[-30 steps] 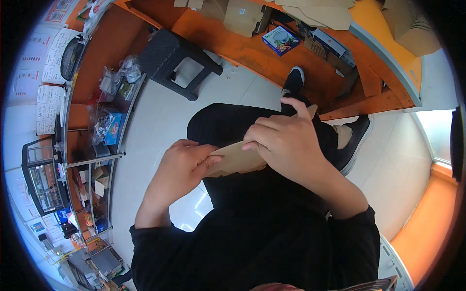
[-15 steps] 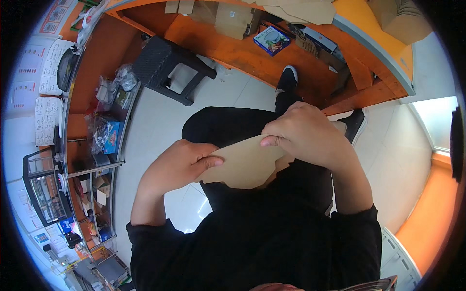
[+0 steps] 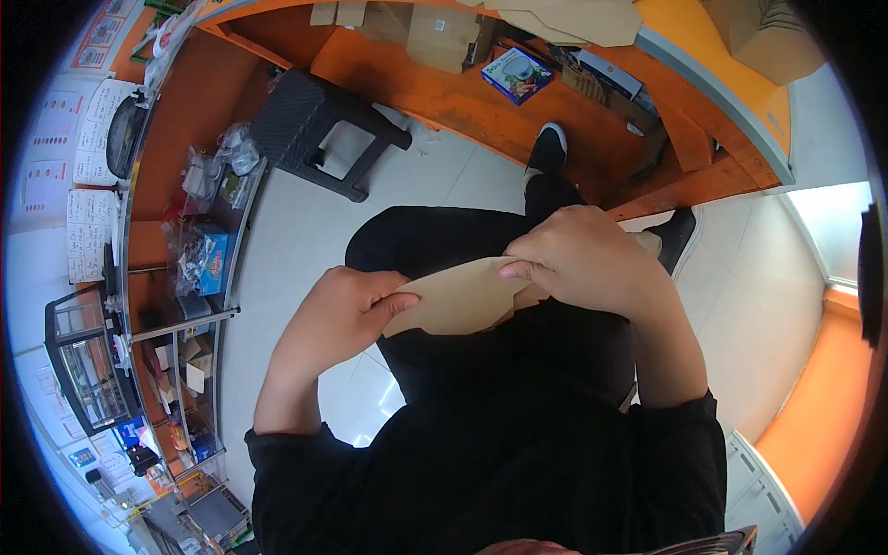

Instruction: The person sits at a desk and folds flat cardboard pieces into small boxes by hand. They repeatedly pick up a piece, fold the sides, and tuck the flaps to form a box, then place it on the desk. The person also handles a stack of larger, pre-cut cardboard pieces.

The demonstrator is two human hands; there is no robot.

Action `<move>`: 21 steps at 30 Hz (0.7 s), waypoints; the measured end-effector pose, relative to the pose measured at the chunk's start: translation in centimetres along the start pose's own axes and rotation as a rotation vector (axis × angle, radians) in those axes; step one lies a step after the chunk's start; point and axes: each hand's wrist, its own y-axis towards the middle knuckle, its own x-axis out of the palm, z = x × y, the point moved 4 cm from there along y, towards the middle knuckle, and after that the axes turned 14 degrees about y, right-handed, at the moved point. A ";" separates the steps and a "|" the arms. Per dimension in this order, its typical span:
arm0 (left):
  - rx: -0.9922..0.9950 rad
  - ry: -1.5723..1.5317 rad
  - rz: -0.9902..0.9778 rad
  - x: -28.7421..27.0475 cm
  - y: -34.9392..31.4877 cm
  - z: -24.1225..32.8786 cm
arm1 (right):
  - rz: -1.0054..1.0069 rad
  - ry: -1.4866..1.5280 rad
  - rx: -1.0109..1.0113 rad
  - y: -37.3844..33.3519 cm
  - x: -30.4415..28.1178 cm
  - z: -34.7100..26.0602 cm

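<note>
A tan piece of cardboard (image 3: 458,296) with an uneven near edge is stretched between my hands, above my lap. My left hand (image 3: 347,310) pinches its left end, the thumb lying on top and the fingers out of sight beneath. At its right end my right hand (image 3: 578,254) grips the upper corner between thumb and bent fingers. A second layer or folded flap of the same tan board shows below the right hand. The far edge of the cardboard bows upward slightly.
An orange desk (image 3: 407,83) stands ahead, with a blue-and-white box (image 3: 516,76) and cardboard pieces (image 3: 442,39) on its lower shelf. A black plastic stool (image 3: 314,120) is at the front left. Metal shelving (image 3: 185,324) with bagged goods lines the left; a tan carton (image 3: 763,42) sits far right.
The cardboard has tilted, so less of its face shows and its near edge sits higher. Both hands keep their grip, with the right hand slightly lower.
</note>
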 end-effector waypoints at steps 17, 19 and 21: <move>0.135 -1.076 -0.211 7.4 1.5 -5.9 | 0.485 1.121 0.028 -0.5 3.1 7.6; 0.316 -1.223 -0.147 7.6 1.4 -4.5 | 0.360 0.996 0.152 -0.5 3.9 8.2; 0.227 -1.010 -0.007 6.8 1.5 -4.2 | 0.339 0.912 0.177 -0.4 4.4 8.3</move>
